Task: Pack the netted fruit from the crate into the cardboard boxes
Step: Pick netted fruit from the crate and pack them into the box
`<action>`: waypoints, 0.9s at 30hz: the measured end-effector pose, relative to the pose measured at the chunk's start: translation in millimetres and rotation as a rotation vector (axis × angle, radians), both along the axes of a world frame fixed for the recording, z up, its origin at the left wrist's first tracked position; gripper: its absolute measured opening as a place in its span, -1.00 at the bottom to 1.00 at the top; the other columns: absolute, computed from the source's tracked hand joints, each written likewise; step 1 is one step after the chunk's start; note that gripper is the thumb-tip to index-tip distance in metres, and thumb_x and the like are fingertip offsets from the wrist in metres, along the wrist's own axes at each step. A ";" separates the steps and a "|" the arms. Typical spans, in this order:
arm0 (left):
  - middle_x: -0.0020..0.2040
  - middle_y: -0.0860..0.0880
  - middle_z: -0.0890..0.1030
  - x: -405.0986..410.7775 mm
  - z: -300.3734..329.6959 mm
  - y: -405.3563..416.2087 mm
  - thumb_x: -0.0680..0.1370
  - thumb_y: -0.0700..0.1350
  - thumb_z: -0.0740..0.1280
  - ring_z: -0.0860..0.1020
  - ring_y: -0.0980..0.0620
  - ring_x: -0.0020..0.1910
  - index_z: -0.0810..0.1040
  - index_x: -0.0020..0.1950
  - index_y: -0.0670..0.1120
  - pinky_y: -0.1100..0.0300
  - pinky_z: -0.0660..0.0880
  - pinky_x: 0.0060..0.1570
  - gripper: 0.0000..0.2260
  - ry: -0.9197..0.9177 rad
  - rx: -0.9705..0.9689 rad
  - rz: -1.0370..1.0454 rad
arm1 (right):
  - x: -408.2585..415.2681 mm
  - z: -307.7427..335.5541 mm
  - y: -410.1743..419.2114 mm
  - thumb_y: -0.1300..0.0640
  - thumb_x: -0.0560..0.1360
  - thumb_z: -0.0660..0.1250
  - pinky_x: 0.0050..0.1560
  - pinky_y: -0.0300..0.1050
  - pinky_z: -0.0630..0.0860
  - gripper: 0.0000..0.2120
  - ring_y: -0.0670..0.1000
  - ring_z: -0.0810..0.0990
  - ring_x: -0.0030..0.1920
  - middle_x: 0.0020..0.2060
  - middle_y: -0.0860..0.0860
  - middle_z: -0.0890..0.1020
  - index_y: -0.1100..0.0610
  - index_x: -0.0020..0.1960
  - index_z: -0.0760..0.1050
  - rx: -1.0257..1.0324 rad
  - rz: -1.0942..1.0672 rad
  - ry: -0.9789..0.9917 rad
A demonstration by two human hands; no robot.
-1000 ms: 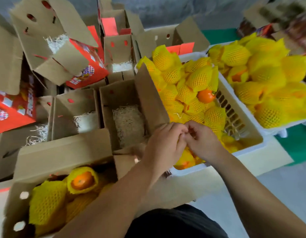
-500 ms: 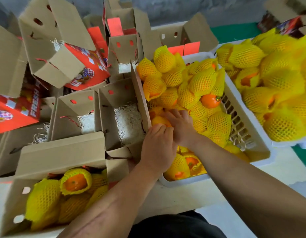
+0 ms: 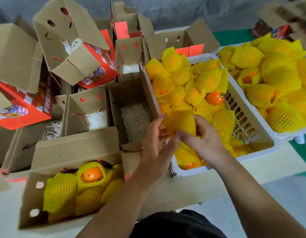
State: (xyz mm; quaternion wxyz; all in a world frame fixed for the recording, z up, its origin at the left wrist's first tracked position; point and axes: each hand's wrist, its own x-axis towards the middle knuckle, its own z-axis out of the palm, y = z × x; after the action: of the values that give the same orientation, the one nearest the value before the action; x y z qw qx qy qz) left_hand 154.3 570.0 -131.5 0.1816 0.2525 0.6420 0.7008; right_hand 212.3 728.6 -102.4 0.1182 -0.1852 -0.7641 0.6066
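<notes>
A white plastic crate point(image 3: 256, 148) at centre right is heaped with oranges in yellow foam nets. Over its near left corner my right hand point(image 3: 202, 140) curls round one netted fruit point(image 3: 181, 122) and holds it up. Beside it my left hand point(image 3: 155, 145) has its fingers spread, with the fingertips touching the fruit's left side. Left of the crate stands an open cardboard box point(image 3: 131, 107) with only pale shredded filler inside. A nearer open box point(image 3: 69, 152) at lower left holds several netted oranges point(image 3: 76, 191).
A second white crate point(image 3: 284, 134) full of netted oranges stands at the far right. More open cardboard boxes point(image 3: 87, 109) with filler and red printed boxes point(image 3: 20, 107) crowd the back and left. One bare orange point(image 3: 214, 98) lies on the heap.
Both hands were down among the fruit at the crate's near corner. My right hand has since lifted one netted fruit, and my left hand has opened beside it.
</notes>
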 end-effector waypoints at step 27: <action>0.28 0.07 0.49 -54.7 -25.1 -274.8 0.57 0.24 0.23 0.50 -0.07 0.26 0.38 0.16 0.12 0.01 0.44 0.15 -0.72 0.631 -1.042 -0.193 | -16.1 -40.9 -287.1 -0.20 0.53 0.36 0.28 0.15 0.48 -0.39 0.17 0.45 0.32 0.39 0.04 0.34 -0.03 0.47 0.24 0.603 -0.069 -0.325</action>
State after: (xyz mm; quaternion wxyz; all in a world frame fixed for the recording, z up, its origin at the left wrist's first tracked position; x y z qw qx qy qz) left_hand 99.6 295.1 -156.6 0.1449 0.3826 0.8971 0.1669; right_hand 196.2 441.5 -143.3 0.0649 -0.2620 -0.9111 0.3115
